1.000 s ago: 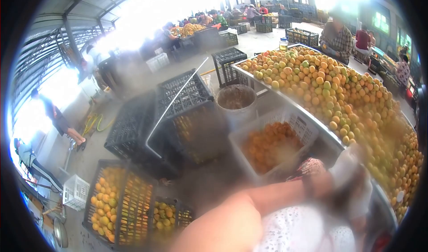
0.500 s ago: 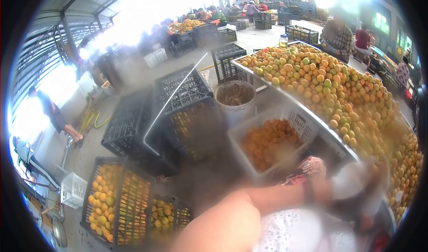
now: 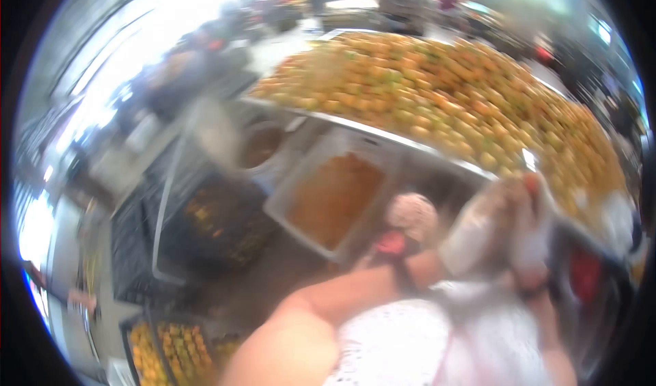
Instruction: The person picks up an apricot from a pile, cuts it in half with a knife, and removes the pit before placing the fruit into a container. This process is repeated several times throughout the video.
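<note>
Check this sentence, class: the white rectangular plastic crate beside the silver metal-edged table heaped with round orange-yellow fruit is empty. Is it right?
The crate isn't empty: the head view shows a blurred orange mass inside it. It does stand beside the table heaped with fruit.

The view has swung rightward (blurring badly), shifting the fruit heap leftward.

Heavy motion blur, white glare at upper left, fisheye-bent edges, black corners

2 blurred hands, grip unclear
</note>
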A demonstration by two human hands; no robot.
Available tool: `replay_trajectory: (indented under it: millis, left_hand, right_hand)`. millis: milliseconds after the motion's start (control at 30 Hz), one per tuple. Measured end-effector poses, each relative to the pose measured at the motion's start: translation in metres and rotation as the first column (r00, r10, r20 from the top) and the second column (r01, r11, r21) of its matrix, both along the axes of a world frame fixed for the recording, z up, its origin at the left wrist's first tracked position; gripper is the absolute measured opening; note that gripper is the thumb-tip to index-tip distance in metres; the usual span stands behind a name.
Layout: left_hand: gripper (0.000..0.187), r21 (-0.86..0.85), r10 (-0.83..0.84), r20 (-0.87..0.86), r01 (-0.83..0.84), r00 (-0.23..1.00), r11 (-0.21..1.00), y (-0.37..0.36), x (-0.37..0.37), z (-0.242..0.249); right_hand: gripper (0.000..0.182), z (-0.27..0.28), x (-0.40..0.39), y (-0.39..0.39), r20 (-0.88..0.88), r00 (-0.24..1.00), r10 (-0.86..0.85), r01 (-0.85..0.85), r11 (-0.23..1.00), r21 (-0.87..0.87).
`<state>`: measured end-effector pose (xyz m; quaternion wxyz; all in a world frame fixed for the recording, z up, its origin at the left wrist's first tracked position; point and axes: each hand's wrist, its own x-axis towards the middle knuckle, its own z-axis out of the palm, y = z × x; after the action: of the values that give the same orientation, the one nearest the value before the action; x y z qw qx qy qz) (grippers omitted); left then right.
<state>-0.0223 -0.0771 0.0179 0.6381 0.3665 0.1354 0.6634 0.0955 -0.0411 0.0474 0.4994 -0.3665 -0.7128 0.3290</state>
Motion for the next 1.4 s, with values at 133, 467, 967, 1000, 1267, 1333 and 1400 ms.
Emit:
replay_trajectory:
  millis: [133,467,967,1000,1267,1333,1400]
  left_hand:
    - [0.045,-0.034,0.023,-0.222,-0.031,0.975,0.999,-0.005,0.001,0.000]
    - [0.052,-0.398,-0.123,-0.189,0.038,0.974,0.917,0.038,0.009,-0.021]
    - [0.031,-0.137,-0.249,-0.366,0.213,0.897,0.967,0.017,0.005,-0.002]
    - [0.031,-0.123,-0.216,-0.366,0.183,0.905,0.975,0.018,-0.001,0.003]
    - [0.039,-0.246,-0.507,-0.202,0.457,0.838,0.855,0.000,-0.007,0.023]
    - [0.038,-0.199,-0.465,-0.256,0.424,0.848,0.883,0.002,-0.006,0.014]
    - [0.037,-0.142,-0.409,-0.315,0.384,0.856,0.913,0.008,-0.008,0.005]
  right_hand:
    - [0.010,0.012,-0.002,-0.002,0.043,0.987,-0.153,0.112,0.859,0.499]
    - [0.017,-0.024,0.035,0.024,-0.406,0.914,-0.022,0.033,0.999,0.021]
    - [0.009,-0.014,0.052,-0.004,-0.231,0.971,-0.066,0.002,0.963,-0.269]
    - [0.011,-0.016,0.048,-0.002,-0.306,0.948,-0.082,-0.008,0.960,-0.281]
    - [0.022,0.020,0.040,-0.032,-0.129,0.988,-0.084,0.029,0.924,-0.381]
    - [0.023,0.017,0.043,-0.026,0.001,1.000,0.003,-0.003,0.928,-0.372]
    - [0.024,0.009,0.045,-0.019,-0.020,1.000,0.023,-0.029,0.916,-0.400]
